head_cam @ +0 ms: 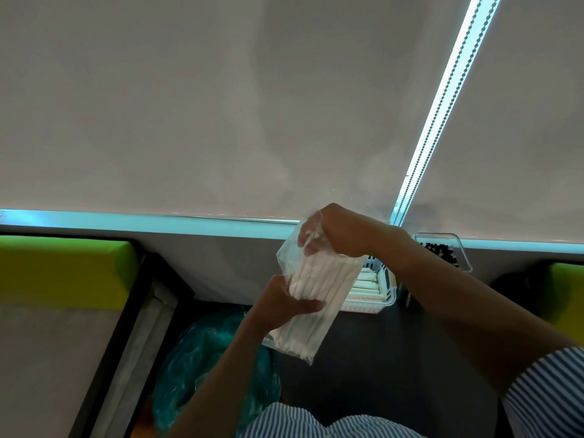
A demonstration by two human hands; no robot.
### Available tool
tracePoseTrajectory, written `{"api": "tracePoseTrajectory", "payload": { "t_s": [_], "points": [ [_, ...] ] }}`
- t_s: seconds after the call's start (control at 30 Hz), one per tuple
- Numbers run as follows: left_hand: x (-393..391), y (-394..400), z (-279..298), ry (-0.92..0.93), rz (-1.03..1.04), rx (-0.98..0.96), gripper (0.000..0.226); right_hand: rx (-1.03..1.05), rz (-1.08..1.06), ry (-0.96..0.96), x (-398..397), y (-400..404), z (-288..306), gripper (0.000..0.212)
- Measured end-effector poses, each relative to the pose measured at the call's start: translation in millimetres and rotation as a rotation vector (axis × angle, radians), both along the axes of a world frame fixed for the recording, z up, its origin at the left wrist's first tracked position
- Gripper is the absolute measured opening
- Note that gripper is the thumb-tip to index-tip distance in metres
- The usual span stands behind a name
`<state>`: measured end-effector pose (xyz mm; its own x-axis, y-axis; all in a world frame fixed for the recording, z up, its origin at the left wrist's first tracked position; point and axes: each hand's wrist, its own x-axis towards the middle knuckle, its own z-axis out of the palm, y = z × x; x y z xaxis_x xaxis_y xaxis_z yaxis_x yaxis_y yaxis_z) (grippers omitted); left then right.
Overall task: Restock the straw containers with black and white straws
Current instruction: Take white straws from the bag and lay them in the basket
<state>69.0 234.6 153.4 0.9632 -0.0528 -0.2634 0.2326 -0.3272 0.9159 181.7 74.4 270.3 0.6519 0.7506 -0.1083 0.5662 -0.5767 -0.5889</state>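
A clear plastic bag of white straws [311, 314] hangs tilted in the air over the dark counter. My left hand [284, 303] grips the bundle around its middle from the left. My right hand [336, 232] is closed on the bag's open top end, fingers partly inside the plastic. Behind the bag, a white slotted basket [384, 294] holds white straws lying flat. Farther back at the right stands a clear container [442, 251] with black straws, seen end-on.
A teal plastic bag [205, 368] lies low at the left of the dark counter [395, 358]. Green-and-grey cushioned seats sit at the left [63, 270] and far right [568, 298]. A grey roller blind [221, 105] with a bead chain [442, 99] fills the background.
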Motion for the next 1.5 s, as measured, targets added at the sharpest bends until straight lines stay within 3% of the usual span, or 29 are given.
{"api": "tracePoseTrajectory", "payload": {
  "t_s": [0.23,0.37,0.57,0.63,0.73,0.8,0.87,1.07,1.27,1.5],
  "points": [
    [0,-2,2,0.006,0.015,-0.018,0.041,0.045,-0.054,-0.064,4,-8,-2,0.021],
    [0,0,1,0.009,0.032,-0.042,0.040,-0.011,-0.031,-0.034,5,-16,-3,0.046],
    [1,-7,-2,0.035,0.017,-0.020,0.044,-0.028,-0.048,-0.102,6,-22,3,0.017],
    [2,-7,-3,0.040,0.027,-0.023,0.043,0.025,-0.086,-0.124,6,-22,4,0.037],
    [1,-5,-4,0.028,0.037,-0.043,0.044,0.119,-0.124,-0.051,0,-22,5,0.017],
    [0,-6,-4,0.006,0.048,-0.064,0.045,0.120,-0.141,-0.015,-2,-19,2,0.041],
    [0,-7,-2,-0.007,0.043,-0.081,0.042,0.144,-0.157,-0.028,-4,-16,-3,0.051],
    [2,-14,4,-0.033,-0.025,-0.087,0.041,0.274,-0.126,0.076,-16,-9,-13,0.038],
    [1,-13,0,-0.008,0.017,-0.098,0.046,0.280,-0.250,0.112,-16,-13,-12,0.029],
    [2,-11,-3,-0.028,0.021,-0.062,0.043,0.706,-0.368,0.291,-20,-12,-7,0.024]
  ]
}}
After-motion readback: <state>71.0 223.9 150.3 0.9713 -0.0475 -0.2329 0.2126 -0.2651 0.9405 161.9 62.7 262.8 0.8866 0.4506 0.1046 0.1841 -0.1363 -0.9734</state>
